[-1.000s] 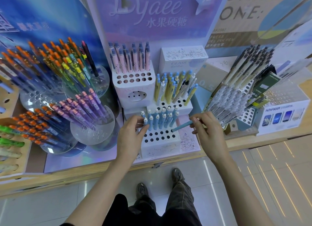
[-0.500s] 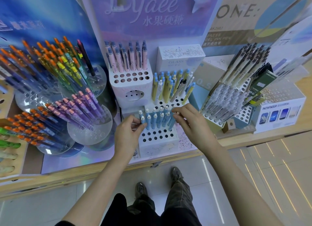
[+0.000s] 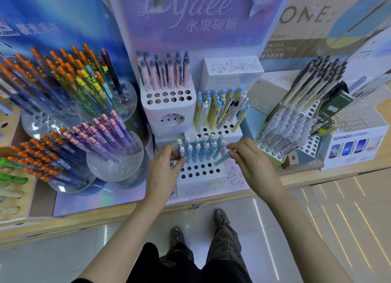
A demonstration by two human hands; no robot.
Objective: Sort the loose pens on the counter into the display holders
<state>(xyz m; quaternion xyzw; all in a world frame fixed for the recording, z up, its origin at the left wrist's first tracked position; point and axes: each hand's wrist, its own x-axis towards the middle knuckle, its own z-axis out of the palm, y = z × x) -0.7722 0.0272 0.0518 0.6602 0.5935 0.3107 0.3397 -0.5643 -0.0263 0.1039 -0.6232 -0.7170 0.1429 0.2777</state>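
A white stepped holder (image 3: pixel 201 183) with rows of round holes stands at the counter's front. Several light blue pens (image 3: pixel 198 150) with white caps stand in its back rows. My left hand (image 3: pixel 166 169) pinches the leftmost blue pen in that row. My right hand (image 3: pixel 251 164) pinches a light blue pen (image 3: pixel 222 160), which slants down-left with its tip at a hole on the holder's right side. Yellow and white pens (image 3: pixel 218 111) fill the tier behind. Pink pens (image 3: pixel 165 73) stand in the tallest white holder (image 3: pixel 169 105).
Clear round tubs of orange, purple and multicoloured pens (image 3: pixel 101 138) crowd the left. A slanted white rack of grey and clear pens (image 3: pixel 300 117) stands to the right, beside a white PATHFINDER box (image 3: pixel 355 143). The wooden counter edge (image 3: pixel 127 215) runs below, floor beneath.
My right hand drew back from the standing blue pens and now holds one pen slanted at the holder's right side. My left hand stays at the left end of the row.
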